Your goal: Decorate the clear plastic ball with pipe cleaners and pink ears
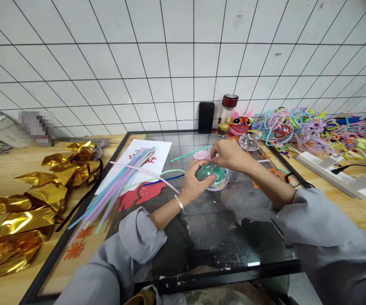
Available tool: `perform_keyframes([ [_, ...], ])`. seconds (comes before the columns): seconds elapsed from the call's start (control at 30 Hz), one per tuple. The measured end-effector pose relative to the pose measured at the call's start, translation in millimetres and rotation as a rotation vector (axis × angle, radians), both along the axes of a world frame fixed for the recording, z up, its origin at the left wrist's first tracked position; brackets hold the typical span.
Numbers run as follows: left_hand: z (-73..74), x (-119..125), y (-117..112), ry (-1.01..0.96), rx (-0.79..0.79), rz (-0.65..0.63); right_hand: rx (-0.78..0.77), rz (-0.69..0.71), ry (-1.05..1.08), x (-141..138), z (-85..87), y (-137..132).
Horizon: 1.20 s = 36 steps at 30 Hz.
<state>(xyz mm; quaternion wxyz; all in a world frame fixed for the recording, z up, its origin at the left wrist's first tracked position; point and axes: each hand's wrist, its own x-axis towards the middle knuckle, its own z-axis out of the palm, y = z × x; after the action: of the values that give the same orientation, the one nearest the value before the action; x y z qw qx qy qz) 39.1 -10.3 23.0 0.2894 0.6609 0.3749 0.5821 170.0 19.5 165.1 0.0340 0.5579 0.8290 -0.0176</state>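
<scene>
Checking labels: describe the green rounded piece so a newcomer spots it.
On the black-framed panel, find the left hand, silver bracelet at its wrist. It holds the green rounded piece, glossy, unlike the pale pink piece beyond.

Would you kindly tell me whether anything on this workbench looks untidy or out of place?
Yes: the heap of colorful fuzzy stems on the right is a tangle beside the power strip. It looks messy compared with the straighter bundle of stems on the left.

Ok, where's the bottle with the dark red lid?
In the head view, the bottle stands right of centre near the tiled wall, between the black slab and the pink figure.
</scene>
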Motion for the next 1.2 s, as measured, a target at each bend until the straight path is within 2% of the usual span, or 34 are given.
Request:
perform_keyframes([
  [0.9, 1.6, 0, 0, 0.007, 0.015, 0.02, 0.038, -0.004, 0.0, -5, -7.7, -2],
  [1.2, 0.5, 0, 0, 0.009, 0.015, 0.019, 0.037, -0.011, 0.05, 7, 2.8, -1],
])
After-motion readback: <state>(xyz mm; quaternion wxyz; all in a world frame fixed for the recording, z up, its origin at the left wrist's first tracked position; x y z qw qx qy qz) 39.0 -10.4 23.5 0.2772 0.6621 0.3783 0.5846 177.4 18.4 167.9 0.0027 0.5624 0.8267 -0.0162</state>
